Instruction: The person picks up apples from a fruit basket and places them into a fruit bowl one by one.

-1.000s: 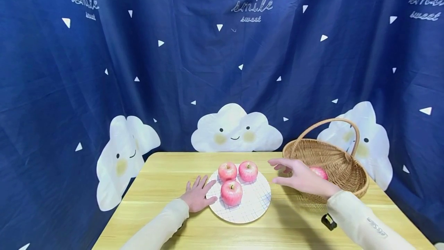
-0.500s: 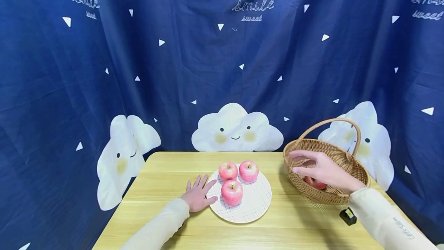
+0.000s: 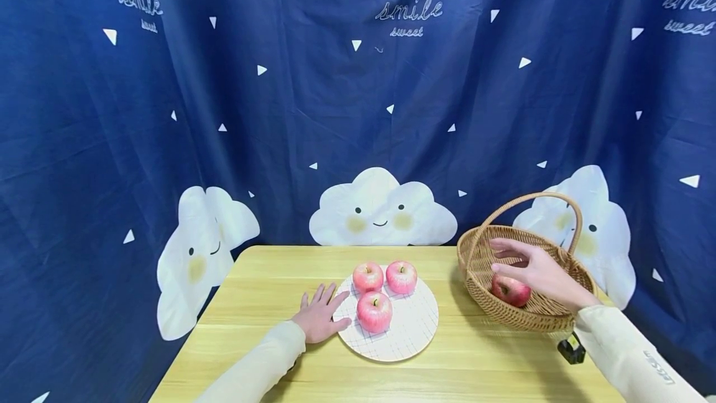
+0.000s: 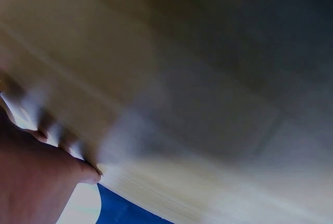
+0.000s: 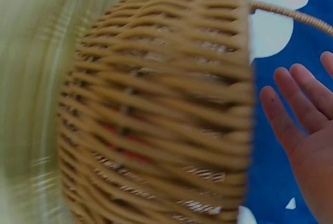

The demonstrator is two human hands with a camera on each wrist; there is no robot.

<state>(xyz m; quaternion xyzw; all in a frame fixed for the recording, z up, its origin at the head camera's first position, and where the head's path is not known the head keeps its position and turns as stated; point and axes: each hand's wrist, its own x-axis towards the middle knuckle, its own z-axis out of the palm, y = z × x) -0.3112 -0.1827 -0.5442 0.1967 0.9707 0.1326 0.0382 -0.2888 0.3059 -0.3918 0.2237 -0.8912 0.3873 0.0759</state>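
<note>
Three pink-red apples sit on a round white plate (image 3: 411, 325) with a blue grid pattern: one apple (image 3: 375, 313) in front, two behind it. At the plate's left edge my left hand (image 3: 319, 321) rests with its fingers spread, its thumb touching the rim. To the right stands a wicker basket (image 3: 492, 310) with an arched handle, and a red apple (image 3: 510, 291) lies inside it. Over the basket hovers my right hand (image 3: 539, 271), holding nothing, its fingers loosely bent just above that apple. The right wrist view has the fingers apart from the woven wall (image 5: 171, 104).
A light wooden table (image 3: 268, 272) carries the plate and basket. The basket handle (image 3: 520, 199) arches up behind my right hand. A blue curtain (image 3: 358, 117) with clouds and triangles hangs behind the table. A black wrist device (image 3: 572, 348) hangs under my right sleeve.
My right hand has moved right, from between the plate and basket to over the basket's opening. The apple inside now shows more fully. My left hand and the plate have stayed put.
</note>
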